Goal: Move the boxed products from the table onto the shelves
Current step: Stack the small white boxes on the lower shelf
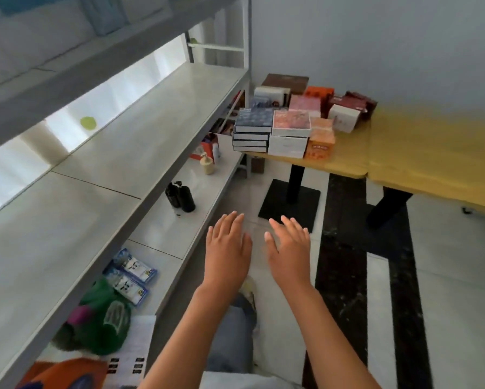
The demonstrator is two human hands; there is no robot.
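Yellow table (421,153) bearing boxed products (290,127), well beyond hands, left (227,245), right (290,248), spread, holding nothing

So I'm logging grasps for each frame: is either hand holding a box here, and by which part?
Nothing is held. The left hand and right hand are open, fingers straight, short of the boxes on the table.

I see soft, even daylight; glare whitens the shelf (140,113) back panel; wide-angle bending and blur affect the edges.
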